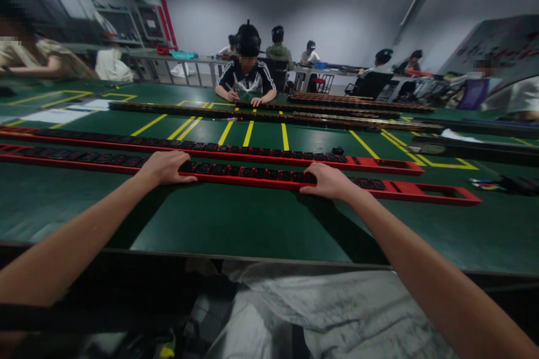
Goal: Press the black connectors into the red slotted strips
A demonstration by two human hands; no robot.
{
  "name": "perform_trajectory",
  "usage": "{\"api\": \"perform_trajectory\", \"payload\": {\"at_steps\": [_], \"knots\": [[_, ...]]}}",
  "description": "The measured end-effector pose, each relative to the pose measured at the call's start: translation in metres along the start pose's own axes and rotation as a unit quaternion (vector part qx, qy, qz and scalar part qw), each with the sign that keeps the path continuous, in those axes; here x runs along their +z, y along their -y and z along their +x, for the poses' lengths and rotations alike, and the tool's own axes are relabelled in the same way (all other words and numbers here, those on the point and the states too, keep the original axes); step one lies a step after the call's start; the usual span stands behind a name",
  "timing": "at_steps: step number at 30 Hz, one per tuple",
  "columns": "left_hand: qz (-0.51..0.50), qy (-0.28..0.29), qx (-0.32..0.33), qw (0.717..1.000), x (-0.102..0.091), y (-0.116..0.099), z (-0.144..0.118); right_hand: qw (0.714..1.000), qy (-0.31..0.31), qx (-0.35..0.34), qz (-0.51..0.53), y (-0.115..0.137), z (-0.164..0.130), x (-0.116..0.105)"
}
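Note:
My left hand [167,167] grips the nearer long red power strip [248,181], thumb along its front side and fingers over the top. Further right, my right hand [328,181] holds the same strip in a like way, its fingertips on the black sockets. Black socket modules fill most of its length, and a bare red section with a rectangular opening forms its right end. Behind it lies a second red power strip [269,159], roughly parallel, also lined with black sockets. A small black piece [337,151] sits by that strip's far edge.
Several long dark strips [357,120] lie across the green table [252,224], which bears yellow tape lines. White sheets [59,116] are at the left; loose cable ends [484,184] are at the right. A person [246,76] sits opposite, hands on the table.

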State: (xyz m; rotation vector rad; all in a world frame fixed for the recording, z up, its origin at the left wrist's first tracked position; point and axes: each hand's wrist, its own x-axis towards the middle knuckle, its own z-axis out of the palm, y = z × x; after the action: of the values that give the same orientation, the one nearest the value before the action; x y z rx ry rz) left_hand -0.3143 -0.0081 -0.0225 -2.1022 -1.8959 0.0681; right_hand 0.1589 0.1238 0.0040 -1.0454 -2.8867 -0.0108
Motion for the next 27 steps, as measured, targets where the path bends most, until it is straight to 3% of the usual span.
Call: {"api": "perform_trajectory", "payload": {"at_steps": [6, 14, 27], "knots": [[-0.013, -0.012, -0.001, 1.000, 0.007, 0.011, 0.004, 1.000, -0.008, -0.025, -0.016, 0.001, 0.013, 0.004], [-0.007, -0.017, -0.016, 1.000, 0.007, 0.009, 0.000, 0.998, -0.024, -0.028, -0.048, 0.000, 0.009, 0.011], [0.009, -0.046, -0.035, 0.998, 0.005, 0.008, 0.002, 0.998, -0.042, -0.006, -0.053, 0.001, 0.007, 0.003]]}}
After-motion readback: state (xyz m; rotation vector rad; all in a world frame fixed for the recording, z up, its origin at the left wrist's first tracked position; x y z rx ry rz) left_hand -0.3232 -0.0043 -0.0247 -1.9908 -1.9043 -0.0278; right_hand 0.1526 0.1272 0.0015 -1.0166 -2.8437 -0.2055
